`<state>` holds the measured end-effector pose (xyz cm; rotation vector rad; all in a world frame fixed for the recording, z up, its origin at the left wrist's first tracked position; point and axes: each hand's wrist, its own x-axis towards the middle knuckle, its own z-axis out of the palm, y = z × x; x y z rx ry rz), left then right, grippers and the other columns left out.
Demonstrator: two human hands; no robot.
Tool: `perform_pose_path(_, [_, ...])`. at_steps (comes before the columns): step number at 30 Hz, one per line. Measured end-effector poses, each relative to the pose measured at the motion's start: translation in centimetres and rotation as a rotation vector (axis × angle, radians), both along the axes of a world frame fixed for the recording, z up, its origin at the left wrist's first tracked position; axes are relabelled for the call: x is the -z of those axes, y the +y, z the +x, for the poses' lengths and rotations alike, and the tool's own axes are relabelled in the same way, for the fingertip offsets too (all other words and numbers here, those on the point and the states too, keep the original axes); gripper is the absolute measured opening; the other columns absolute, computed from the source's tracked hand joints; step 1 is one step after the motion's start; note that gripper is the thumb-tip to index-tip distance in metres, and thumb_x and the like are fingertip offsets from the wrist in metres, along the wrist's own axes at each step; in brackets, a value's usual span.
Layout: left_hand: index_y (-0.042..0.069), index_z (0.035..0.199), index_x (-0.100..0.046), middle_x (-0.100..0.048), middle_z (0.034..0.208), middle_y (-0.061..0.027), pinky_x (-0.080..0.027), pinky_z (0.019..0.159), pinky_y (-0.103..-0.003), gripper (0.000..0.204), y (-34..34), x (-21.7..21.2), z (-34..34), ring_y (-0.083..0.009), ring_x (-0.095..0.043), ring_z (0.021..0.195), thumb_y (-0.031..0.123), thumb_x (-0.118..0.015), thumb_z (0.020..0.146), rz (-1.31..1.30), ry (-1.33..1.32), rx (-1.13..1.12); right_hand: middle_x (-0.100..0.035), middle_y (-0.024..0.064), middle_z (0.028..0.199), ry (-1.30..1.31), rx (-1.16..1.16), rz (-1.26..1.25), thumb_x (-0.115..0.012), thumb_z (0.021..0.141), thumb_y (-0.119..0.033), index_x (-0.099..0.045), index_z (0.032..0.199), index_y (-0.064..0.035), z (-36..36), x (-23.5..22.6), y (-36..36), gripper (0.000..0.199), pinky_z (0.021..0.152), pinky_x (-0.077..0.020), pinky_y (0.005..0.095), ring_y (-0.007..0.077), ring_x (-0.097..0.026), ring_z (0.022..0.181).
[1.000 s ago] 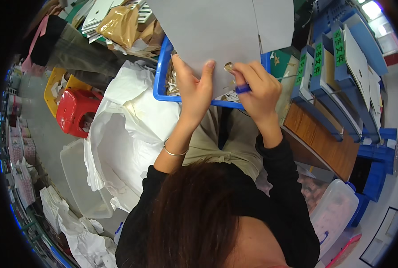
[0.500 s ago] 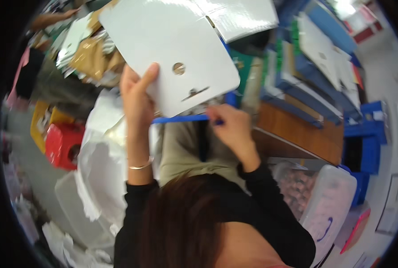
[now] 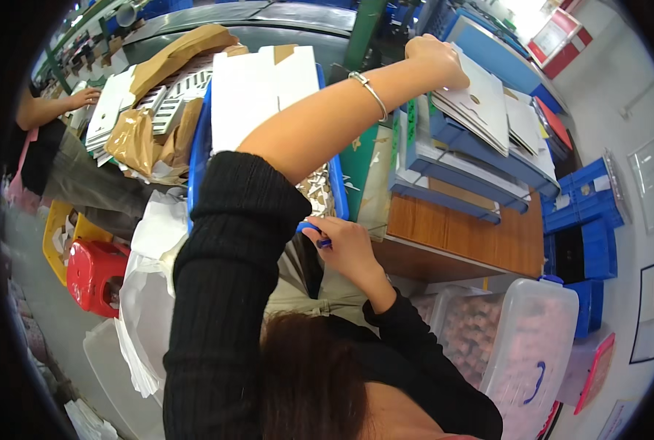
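Note:
My left hand [image 3: 438,62] reaches across to the far right, fingers curled at the far edge of a white cardboard sheet [image 3: 475,101]. That sheet, with a round hole, lies on a pile on the blue trays. My right hand [image 3: 347,251] is closed around a small dark blue tool [image 3: 324,243], mostly hidden by the fingers, beside the near rim of a blue bin [image 3: 339,192]. Small white scraps [image 3: 318,192] lie in the bin. White cardboard sheets [image 3: 244,92] rest over its far part, and my left forearm covers some of it.
Brown paper and white cut pieces [image 3: 174,95] lie left of the bin, near another person's hand [image 3: 85,97]. A wooden cabinet [image 3: 481,231] carries the blue trays [image 3: 444,158]. A red stool [image 3: 92,271] stands left; a clear lidded box [image 3: 532,345] stands right.
My left hand has swung from in front of me to the trays at the far right, taking the white sheet with it. My right hand has moved slightly nearer, still gripping the blue tool.

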<state>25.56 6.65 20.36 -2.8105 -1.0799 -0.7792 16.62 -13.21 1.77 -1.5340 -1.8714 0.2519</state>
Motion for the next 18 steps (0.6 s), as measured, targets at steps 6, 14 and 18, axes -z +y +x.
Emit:
perform_pose_path(6, [-0.004, 0.078, -0.063, -0.061, 0.081, -0.0213, -0.047, 0.063, -0.041, 0.044, 5.7, 3.5, -10.5, -0.0329, -0.058, 0.074, 0.040, -0.059, 0.074, 0.065, -0.514, -0.412, -0.062, 0.0053, 0.072, 0.074, -0.026, 0.042, -0.060, 0.081, -0.019, -0.063, 0.089, -0.0082, -0.1, -0.1, 0.1, 0.014, 0.050, -0.0420, 0.0361, 0.0300, -0.055, 0.056])
perform_pose_path(14, [0.000, 0.083, -0.066, -0.062, 0.082, -0.0150, -0.046, 0.075, -0.036, 0.039, 13.0, 14.5, -27.8, -0.0288, -0.057, 0.078, 0.036, -0.071, 0.069, -0.238, -0.305, -0.826, -0.063, 0.0065, 0.071, -0.024, 0.039, -0.051, -0.066, 0.078, -0.019, -0.067, 0.093, -0.0044, -0.6, -0.6, 0.1, 0.021, 0.049, -0.0412, 0.0322, 0.0249, -0.053, 0.052])
perform_pose_path(18, [-0.001, 0.090, -0.065, -0.061, 0.090, -0.0163, -0.043, 0.084, -0.035, 0.042, 13.6, 13.9, -27.3, -0.0290, -0.055, 0.088, 0.034, -0.074, 0.067, -0.536, -0.334, -0.860, -0.063, 0.0066, 0.071, -0.059, 0.056, -0.059, -0.067, 0.078, -0.019, -0.066, 0.094, -0.0039, -0.7, -0.9, 0.2, 0.022, 0.049, -0.0410, 0.0325, 0.0251, -0.052, 0.052])
